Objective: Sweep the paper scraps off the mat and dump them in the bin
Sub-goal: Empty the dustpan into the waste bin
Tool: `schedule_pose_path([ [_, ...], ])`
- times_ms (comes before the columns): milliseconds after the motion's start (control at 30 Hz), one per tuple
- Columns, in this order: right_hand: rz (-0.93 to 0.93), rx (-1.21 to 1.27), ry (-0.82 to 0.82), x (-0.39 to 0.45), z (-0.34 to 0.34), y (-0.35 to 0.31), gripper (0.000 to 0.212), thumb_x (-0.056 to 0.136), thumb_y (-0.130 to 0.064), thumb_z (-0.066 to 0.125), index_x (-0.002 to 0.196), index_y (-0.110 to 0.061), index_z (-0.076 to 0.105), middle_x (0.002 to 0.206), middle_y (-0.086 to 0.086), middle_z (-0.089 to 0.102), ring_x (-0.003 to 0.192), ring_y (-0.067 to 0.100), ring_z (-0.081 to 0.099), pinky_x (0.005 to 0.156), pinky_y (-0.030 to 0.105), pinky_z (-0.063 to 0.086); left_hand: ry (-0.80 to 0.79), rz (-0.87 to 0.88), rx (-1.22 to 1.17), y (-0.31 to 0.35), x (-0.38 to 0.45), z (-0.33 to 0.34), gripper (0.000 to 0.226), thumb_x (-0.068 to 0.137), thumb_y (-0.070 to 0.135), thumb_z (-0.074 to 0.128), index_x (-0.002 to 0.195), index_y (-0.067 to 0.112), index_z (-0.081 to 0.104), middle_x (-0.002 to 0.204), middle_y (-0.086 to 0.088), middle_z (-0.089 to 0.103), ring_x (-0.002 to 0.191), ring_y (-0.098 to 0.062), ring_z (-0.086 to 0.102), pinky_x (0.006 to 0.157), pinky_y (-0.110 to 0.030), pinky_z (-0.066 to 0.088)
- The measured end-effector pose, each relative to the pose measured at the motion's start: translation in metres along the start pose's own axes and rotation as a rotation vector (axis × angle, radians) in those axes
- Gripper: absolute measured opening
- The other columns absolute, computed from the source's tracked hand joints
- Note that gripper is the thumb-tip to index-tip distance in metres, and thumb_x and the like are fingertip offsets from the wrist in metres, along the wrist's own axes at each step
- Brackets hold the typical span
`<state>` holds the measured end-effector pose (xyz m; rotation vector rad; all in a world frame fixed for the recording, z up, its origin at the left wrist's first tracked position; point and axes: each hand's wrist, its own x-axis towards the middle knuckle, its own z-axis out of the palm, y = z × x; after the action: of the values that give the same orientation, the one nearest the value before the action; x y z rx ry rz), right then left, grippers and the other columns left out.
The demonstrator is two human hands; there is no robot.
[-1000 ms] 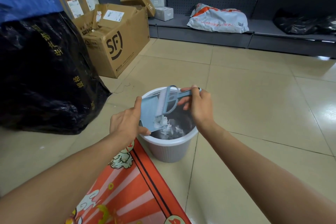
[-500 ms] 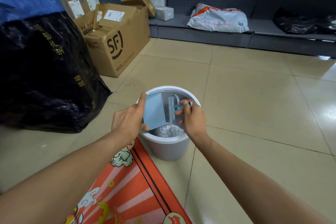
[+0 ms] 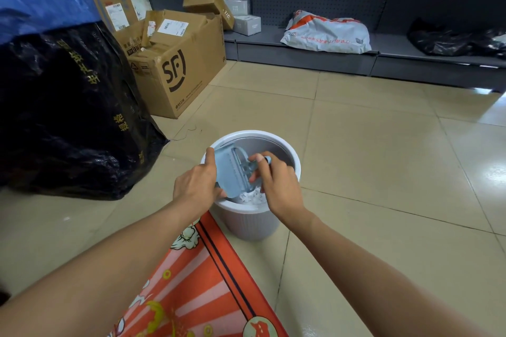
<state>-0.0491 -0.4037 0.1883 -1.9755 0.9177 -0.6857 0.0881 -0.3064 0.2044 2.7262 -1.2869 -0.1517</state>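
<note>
L hand (image 3: pixel 195 186) grips blue plastic dustpan (image 3: pixel 228 172) w/ brush over round ribbed bin (image 3: pixel 254 220).

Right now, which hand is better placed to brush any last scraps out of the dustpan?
Right hand: it holds the brush against the dustpan, which the left hand tilts over the bin.

Only 1 view — head-worn, wide-angle, looking forward and down from close above the hands, over the bin (image 3: pixel 284 145) on the floor (image 3: pixel 383 172), facing the grey shelf (image 3: pixel 301 52) beyond — nothing shared.
</note>
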Motion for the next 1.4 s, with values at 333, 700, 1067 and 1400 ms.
schedule_pose_path([
  [333,-0.257,-0.433,-0.083,-0.024,0.009,-0.001,0.048,0.103,-0.037,0.033,0.150,-0.027,0.030,0.121,-0.004,0.060,0.106,0.022,0.051,0.081,0.037,0.045,-0.114,-0.251,-0.550,0.006,-0.004,0.007,0.055,0.098,0.033,0.053,0.138,0.007,0.026,0.124,-0.019,0.058,0.110,-0.038,0.058,0.087,-0.041,0.048],
  [700,-0.408,-0.578,0.051,-0.048,0.012,-0.006,0.056,0.090,-0.059,0.033,0.131,-0.028,0.058,0.117,-0.001,0.056,0.114,0.022,0.049,0.085,0.035,0.040,0.029,-0.449,-1.061,0.032,-0.031,0.003,0.051,0.099,0.044,0.047,0.139,0.015,0.033,0.121,-0.011,0.062,0.104,-0.029,0.062,0.092,-0.041,0.052],
  [1067,-0.580,-0.499,0.025,-0.093,-0.039,-0.018,0.042,0.085,-0.038,0.032,0.099,-0.030,0.070,0.089,-0.011,0.066,0.088,0.018,0.060,0.084,0.036,0.028,0.101,-0.420,-1.032,0.043,-0.090,0.006,0.028,0.091,0.034,0.052,0.113,0.028,0.035,0.090,-0.006,0.062,0.090,-0.034,0.065,0.086,-0.054,0.053],
  [1400,-0.605,-0.459,-0.169,-0.149,-0.091,0.057,0.014,0.084,-0.013,0.065,0.094,-0.021,0.067,0.091,-0.006,0.063,0.085,0.018,0.061,0.070,0.036,0.045,-0.016,-0.335,-1.124,0.108,-0.162,0.053,0.034,0.088,0.030,0.053,0.119,0.029,0.037,0.110,-0.009,0.065,0.095,-0.029,0.066,0.087,-0.050,0.053],
])
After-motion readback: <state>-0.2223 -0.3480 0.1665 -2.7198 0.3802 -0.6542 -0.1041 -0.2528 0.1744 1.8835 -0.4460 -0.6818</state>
